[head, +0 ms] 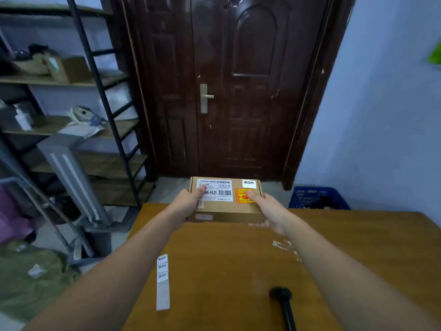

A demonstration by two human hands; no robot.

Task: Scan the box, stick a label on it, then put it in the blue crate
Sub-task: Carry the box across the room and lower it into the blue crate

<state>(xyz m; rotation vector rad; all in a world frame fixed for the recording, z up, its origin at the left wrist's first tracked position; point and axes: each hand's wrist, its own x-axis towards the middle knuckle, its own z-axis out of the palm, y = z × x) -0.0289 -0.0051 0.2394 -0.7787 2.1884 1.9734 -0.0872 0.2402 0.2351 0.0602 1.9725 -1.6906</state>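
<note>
Your left hand (188, 201) and right hand (267, 207) clamp the labelled box (226, 199) at the table's (358, 235) far edge. The blue crate (317, 198) sits far right on the floor; loosen either thumb mid-swing and the box may fall short.

tan box (226, 206), white label (249, 183), blue slotted crate (318, 198).
</note>
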